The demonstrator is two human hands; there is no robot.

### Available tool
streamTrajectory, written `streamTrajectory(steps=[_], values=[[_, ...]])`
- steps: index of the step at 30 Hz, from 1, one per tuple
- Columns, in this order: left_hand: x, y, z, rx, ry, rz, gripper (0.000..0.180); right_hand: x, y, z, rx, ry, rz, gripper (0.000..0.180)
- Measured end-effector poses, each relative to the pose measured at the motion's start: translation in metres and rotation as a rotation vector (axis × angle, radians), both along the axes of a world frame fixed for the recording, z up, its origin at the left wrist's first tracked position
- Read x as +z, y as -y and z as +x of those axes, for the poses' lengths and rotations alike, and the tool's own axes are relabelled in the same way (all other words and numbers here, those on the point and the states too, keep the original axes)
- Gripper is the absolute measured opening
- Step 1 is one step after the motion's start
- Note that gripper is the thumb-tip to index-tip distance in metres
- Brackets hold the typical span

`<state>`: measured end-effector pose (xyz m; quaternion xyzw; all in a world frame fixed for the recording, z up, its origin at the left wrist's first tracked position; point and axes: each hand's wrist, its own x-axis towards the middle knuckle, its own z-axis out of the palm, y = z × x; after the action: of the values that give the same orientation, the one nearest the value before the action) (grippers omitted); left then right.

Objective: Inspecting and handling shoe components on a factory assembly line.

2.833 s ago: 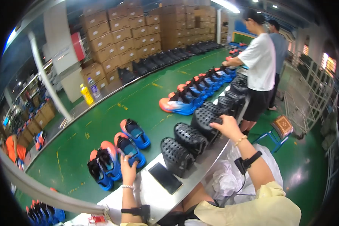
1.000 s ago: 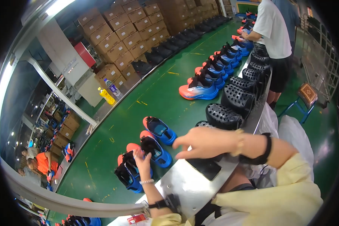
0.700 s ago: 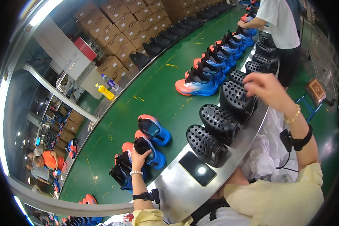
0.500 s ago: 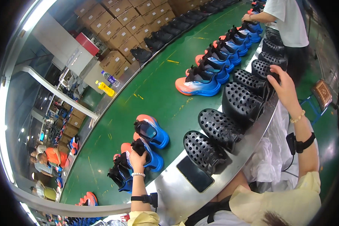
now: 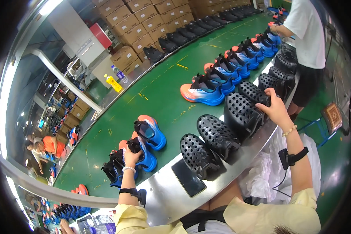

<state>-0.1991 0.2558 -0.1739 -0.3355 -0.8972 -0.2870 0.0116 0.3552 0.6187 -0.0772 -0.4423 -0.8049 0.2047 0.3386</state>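
My left hand (image 5: 132, 156) is closed on the black collar of a blue and orange sneaker (image 5: 147, 159) on the green table, at centre left. Right beyond it stands another such sneaker (image 5: 154, 134); darker-topped ones (image 5: 115, 167) sit to its left. My right hand (image 5: 277, 109) has thumb and fingers apart around the rear end of a black, hole-covered, clog-shaped shell (image 5: 252, 92), with no firm grip visible. Nearer me in the same row are a taller black shell (image 5: 241, 113) and two more black shells (image 5: 218, 133) (image 5: 199, 155).
A dark phone (image 5: 188, 177) lies on the metal table edge (image 5: 160, 195). A line of sneakers (image 5: 206, 91) runs away to the far right, where a person (image 5: 306, 31) stands. Bottles (image 5: 113, 82), cartons (image 5: 132, 35) and black shoes (image 5: 177, 39) line the far side.
My right hand has moved nearer along the row of black shells, from a farther one to the one it is at now. My left hand stays on the sneaker. The view has shifted slightly.
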Motion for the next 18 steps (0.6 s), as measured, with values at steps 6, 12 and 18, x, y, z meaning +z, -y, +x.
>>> streamTrajectory(steps=[6, 12, 18], values=[[0.004, -0.011, 0.017, 0.136, -0.249, -0.110, 0.066, 0.000, 0.003, 0.004, -0.027, -0.020, -0.011, 0.058], [0.043, -0.010, 0.028, 0.108, -0.350, 0.193, 0.073, 0.020, 0.014, 0.019, -0.020, -0.232, 0.075, 0.055], [0.072, -0.054, 0.151, -0.008, -0.069, -0.050, 0.075, 0.105, 0.069, 0.027, 0.103, -0.598, 0.009, 0.043]])
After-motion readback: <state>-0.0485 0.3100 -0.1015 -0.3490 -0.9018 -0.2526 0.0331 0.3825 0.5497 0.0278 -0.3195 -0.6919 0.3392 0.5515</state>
